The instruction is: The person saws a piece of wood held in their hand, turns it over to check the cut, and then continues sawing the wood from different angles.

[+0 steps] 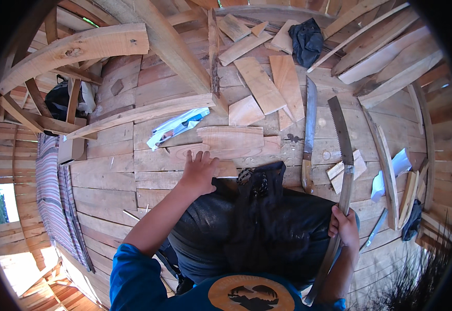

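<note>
Both hands are in view from the head camera. I read the left hand [200, 171] as released: palm down, fingers spread, pressing flat on a short wooden board [225, 147] that lies on the plank floor [112, 176] directly ahead of the knees. I read the right hand [344, 225] as clenched around the wooden handle of a long hand saw [340, 171]. Its toothed blade runs forward and away from the right hand, resting over the floor planks, while the handle end passes back beside the right forearm.

Just left of the saw blade, between the two hands, lies a large knife [309, 132], blade pointing away. Small wood offcuts [348, 170] sit under the saw just ahead of the right hand. Beyond the left hand I see a crumpled white wrapper [177, 126] and several loose flat boards [267, 85]. Far ahead lies a dark cloth [306, 40].
</note>
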Action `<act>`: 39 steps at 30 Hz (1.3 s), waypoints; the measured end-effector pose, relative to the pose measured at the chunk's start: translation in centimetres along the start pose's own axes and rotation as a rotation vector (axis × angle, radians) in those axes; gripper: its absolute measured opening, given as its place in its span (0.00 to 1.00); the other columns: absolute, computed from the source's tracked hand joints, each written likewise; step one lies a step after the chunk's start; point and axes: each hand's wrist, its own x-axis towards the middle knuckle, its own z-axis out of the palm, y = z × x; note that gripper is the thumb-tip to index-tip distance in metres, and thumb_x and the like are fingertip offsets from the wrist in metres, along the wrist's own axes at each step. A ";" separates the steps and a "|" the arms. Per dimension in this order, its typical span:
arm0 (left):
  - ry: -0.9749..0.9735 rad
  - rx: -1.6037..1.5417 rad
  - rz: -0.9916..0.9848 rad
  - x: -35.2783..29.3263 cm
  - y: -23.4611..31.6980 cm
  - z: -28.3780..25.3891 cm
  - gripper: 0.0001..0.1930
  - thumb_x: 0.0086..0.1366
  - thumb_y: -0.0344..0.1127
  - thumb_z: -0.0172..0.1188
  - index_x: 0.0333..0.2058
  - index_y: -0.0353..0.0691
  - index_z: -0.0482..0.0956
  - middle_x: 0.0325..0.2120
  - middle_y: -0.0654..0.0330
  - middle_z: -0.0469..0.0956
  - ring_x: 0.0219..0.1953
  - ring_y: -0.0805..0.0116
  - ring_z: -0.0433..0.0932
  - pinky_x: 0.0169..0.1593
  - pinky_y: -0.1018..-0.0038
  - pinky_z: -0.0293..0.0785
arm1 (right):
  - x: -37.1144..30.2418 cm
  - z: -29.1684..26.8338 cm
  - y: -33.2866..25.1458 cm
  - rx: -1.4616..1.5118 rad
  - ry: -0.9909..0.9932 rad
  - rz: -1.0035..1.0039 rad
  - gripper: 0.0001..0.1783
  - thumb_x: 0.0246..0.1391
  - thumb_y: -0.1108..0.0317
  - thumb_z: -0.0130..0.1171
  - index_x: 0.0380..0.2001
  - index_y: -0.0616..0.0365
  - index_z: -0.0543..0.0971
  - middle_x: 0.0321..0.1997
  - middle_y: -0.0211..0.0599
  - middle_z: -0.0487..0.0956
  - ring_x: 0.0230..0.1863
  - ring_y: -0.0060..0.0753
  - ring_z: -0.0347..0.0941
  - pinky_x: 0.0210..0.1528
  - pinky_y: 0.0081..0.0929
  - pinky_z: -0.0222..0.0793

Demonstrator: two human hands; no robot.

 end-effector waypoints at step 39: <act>0.640 -2.359 0.229 -8.4 4.7 -8.5 0.21 0.62 0.27 0.58 0.54 0.31 0.69 0.47 0.55 0.78 0.49 0.66 0.79 0.55 0.68 0.75 | 0.4 -2.1 1.5 0.265 -0.283 -0.111 0.13 0.62 0.61 0.56 0.27 0.52 0.66 0.14 0.22 0.57 0.13 0.19 0.54 0.14 0.24 0.55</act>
